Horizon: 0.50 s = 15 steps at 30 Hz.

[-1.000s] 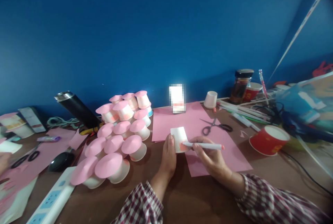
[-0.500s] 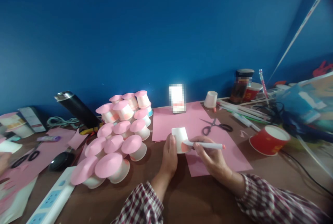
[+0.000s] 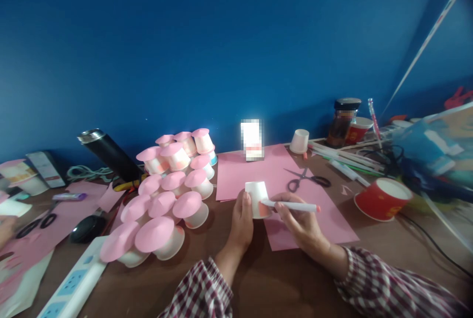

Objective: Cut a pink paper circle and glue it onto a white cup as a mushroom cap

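White paper cup (image 3: 257,198) upside down at mid-worktop, on near edge of pink paper sheet (image 3: 314,219). Left hand (image 3: 242,224) wrapped round cup's left side, clamped on. Right hand (image 3: 301,222) pinches white marker (image 3: 290,205), tip against cup wall, orange patch there. Scissors (image 3: 308,179) just behind. Pile of pink-topped cups (image 3: 166,194) left. Red cup (image 3: 382,198) toward right edge.

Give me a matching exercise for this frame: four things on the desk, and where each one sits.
Things:
1. white paper cup
2. scissors
3. red paper cup
4. marker

Places:
A. lying on the pink paper sheet
B. in the right hand
C. tipped on its side at the right
D. held by the left hand

Pairs: 1-D, 2-A, 3-C, 4-B
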{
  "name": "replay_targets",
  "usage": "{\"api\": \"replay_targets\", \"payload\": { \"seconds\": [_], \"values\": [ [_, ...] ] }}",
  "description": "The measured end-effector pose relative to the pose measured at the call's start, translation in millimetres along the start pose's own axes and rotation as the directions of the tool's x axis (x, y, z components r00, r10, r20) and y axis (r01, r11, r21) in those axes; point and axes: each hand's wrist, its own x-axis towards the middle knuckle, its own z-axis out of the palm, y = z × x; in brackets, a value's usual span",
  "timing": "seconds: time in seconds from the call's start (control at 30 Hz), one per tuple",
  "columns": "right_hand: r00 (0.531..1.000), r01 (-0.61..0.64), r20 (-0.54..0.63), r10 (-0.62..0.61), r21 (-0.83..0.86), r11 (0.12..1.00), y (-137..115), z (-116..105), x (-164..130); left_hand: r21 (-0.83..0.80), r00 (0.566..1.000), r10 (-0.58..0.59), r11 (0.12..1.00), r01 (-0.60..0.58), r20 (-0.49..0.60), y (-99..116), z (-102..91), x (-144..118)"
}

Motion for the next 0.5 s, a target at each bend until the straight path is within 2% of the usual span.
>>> {"api": "replay_targets", "payload": {
  "seconds": [0.17,0.5],
  "values": [
    [0.999,0.025,0.040,-0.025,0.009,1.000,1.9,-0.7,-0.4,0.014,1.000,-0.006,1.000,0.006,-0.012,-2.2,-0.5,0.4],
    [0.999,0.014,0.040,-0.013,-0.012,1.000,4.3,-0.3,-0.5,0.031,1.000,0.007,0.999,-0.007,-0.002,-2.2,0.0,0.6]
  ]
}}
